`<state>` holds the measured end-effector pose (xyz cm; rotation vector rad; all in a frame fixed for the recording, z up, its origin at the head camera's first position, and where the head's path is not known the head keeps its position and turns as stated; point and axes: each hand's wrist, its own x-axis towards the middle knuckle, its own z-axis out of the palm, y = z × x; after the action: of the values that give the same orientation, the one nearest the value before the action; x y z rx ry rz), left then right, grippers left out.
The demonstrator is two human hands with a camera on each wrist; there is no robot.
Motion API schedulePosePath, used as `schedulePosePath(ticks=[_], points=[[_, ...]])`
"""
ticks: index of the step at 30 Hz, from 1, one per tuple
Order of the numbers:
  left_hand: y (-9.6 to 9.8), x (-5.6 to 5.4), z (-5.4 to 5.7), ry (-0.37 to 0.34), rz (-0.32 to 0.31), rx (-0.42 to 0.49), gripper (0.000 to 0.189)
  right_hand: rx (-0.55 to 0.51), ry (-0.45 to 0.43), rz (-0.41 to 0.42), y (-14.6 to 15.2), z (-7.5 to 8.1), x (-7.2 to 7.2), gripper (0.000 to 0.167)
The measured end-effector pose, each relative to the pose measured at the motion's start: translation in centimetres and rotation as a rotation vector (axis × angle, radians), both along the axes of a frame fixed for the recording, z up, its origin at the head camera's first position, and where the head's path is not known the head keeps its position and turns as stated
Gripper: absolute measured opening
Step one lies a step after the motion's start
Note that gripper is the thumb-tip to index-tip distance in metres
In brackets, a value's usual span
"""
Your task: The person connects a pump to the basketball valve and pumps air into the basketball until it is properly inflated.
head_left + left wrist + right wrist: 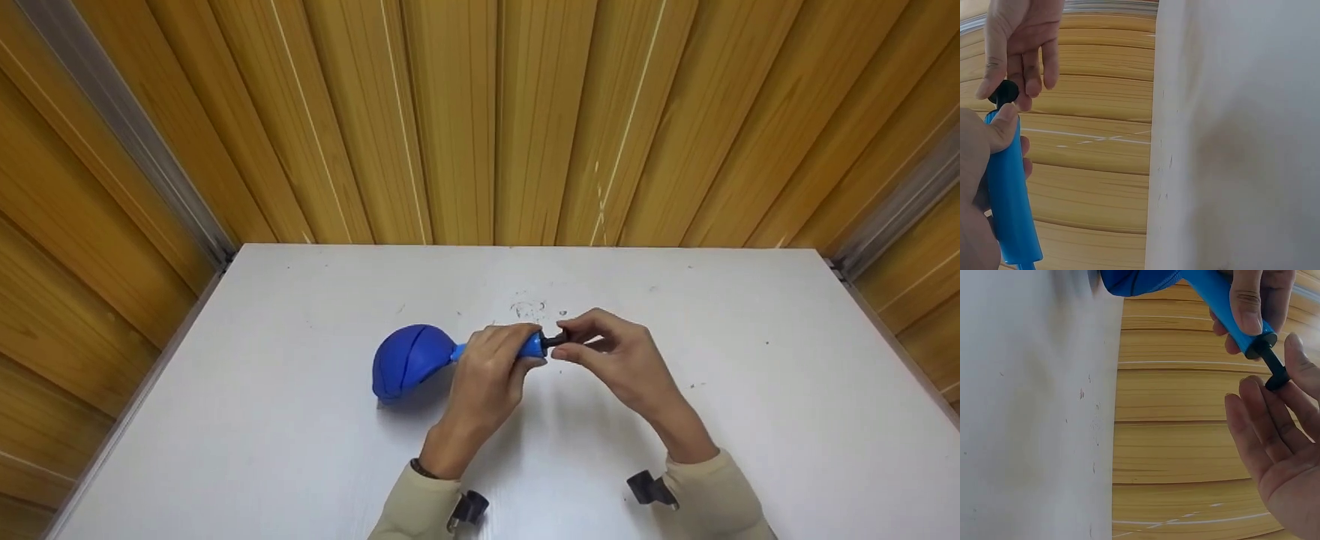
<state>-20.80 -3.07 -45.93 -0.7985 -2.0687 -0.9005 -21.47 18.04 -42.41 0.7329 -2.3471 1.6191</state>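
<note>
A blue hand air pump (1012,191) has its tip end at a dark blue ball (411,361), which looks partly deflated with a sunken underside. My left hand (489,364) grips the pump's barrel, fingers over the top and thumb near the collar. From the barrel's other end sticks a short black rod with a black handle (1278,378). My right hand (619,360) pinches that handle between thumb and index finger, while its other fingers stay loosely extended, as the right wrist view shows. Where the pump meets the ball is small and hard to make out.
Both hands and the ball are above a white table (262,450) with small dark marks. Behind it rises a wood-patterned panel wall (450,120), with similar panels on both sides. Each sleeved forearm carries a small black camera mount (651,489).
</note>
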Motion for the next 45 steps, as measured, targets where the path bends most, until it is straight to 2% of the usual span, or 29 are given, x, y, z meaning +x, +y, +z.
schedulePosePath(ticks=[6,9,13,17,20,25,30,33,40,45], points=[[-0.7,-0.2,0.1,-0.030,-0.004,-0.012,0.035,0.047,0.072,0.007,1.0,0.7,0.0,0.025],[-1.1,-0.3,0.2,-0.034,0.004,0.004,0.036,0.071,0.084,-0.032,2.3,1.4,0.0,0.025],[-1.4,-0.4,0.2,-0.035,0.022,0.022,0.036,0.092,0.064,-0.125,4.6,2.6,0.4,0.026],[-1.4,-0.4,0.1,-0.048,0.036,0.009,0.036,0.073,0.015,-0.137,6.0,3.2,0.5,0.028],[-1.1,-0.3,0.0,-0.042,0.041,-0.006,0.035,0.045,-0.034,-0.099,5.6,3.1,0.5,0.028],[-0.5,-0.2,0.0,-0.017,0.037,-0.022,0.032,0.023,-0.091,-0.061,2.9,2.0,0.1,0.025],[-0.1,-0.1,-0.1,-0.026,0.024,-0.045,0.030,0.005,-0.089,-0.012,0.4,0.3,-0.3,0.022],[-0.2,-0.1,-0.1,-0.027,0.016,-0.054,0.030,0.012,-0.078,0.003,-0.2,-0.1,-0.3,0.023],[-0.6,-0.3,-0.1,-0.024,0.009,-0.063,0.032,0.085,0.028,0.012,1.3,0.8,-0.3,0.023],[-1.0,-0.4,0.1,-0.031,0.035,-0.045,0.033,0.102,0.055,-0.063,3.8,2.3,0.1,0.025]])
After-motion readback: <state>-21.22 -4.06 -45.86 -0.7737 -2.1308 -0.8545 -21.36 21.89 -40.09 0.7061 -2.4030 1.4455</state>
